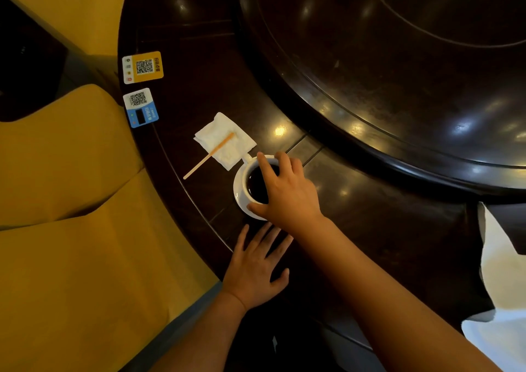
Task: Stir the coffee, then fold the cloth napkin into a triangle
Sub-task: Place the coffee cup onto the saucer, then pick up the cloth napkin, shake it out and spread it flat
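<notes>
A white cup point(245, 176) full of dark coffee stands on a white saucer point(238, 193) near the table's left edge. My right hand point(287, 192) reaches over the cup from the right, thumb and fingers on its rim. Just left of the cup lies a small folded white napkin point(220, 136), and a wooden stir stick point(209, 155) rests slantwise across it, its lower end on the table. My left hand point(256, 269) lies flat on the table below the cup, fingers spread, holding nothing.
The dark round table point(199, 92) has a raised turntable point(398, 72) at its middle. Two QR code cards, one yellow point(143, 67) and one blue point(141, 107), sit at the left edge. Yellow seat cushions point(71, 201) lie to the left. White cloth point(501, 300) shows at the right.
</notes>
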